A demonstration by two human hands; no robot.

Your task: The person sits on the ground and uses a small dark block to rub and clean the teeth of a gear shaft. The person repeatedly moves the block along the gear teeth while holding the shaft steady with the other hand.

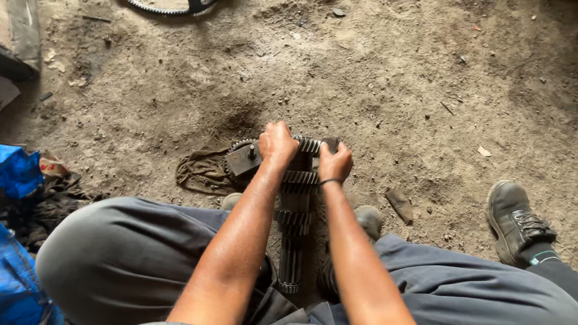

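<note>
A long dark steel gear shaft (293,224) with several toothed gears lies on the dirt floor between my knees, pointing away from me. My left hand (276,143) is closed over its far end, on the top gear. My right hand (335,162) grips the right side of that same far end, a black band on its wrist. Just left of the shaft end sits a smaller gear with a square plate and bolt (243,157), resting on a brown rag (201,171).
Another person's black boot (516,221) stands at the right. A blue bag (18,171) and dark rags lie at the left edge. A toothed ring (171,7) lies at the top. A small flat scrap (400,204) sits right of the shaft.
</note>
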